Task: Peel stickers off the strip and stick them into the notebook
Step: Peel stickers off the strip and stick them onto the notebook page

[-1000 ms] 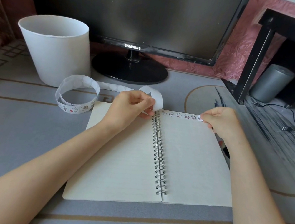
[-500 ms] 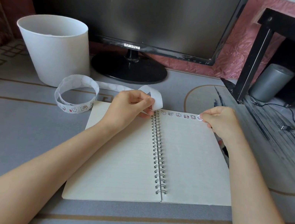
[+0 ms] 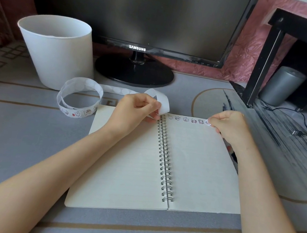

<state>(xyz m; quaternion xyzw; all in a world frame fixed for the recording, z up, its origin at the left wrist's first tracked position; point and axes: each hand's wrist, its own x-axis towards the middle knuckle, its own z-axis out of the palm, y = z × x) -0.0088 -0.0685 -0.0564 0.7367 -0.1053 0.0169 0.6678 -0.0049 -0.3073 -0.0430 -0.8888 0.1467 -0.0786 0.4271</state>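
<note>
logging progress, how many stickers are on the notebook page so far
6 stickers in a row along the notebook's right-page top edge: five in the open, the sixth half under the right hand. More may hide beneath.

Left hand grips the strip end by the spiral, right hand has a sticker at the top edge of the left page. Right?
One slip: the page. In the head view the right hand holds the sticker at the top edge of the right page, at the end of the row of stickers there. The left hand does grip the strip end by the spiral.
</note>
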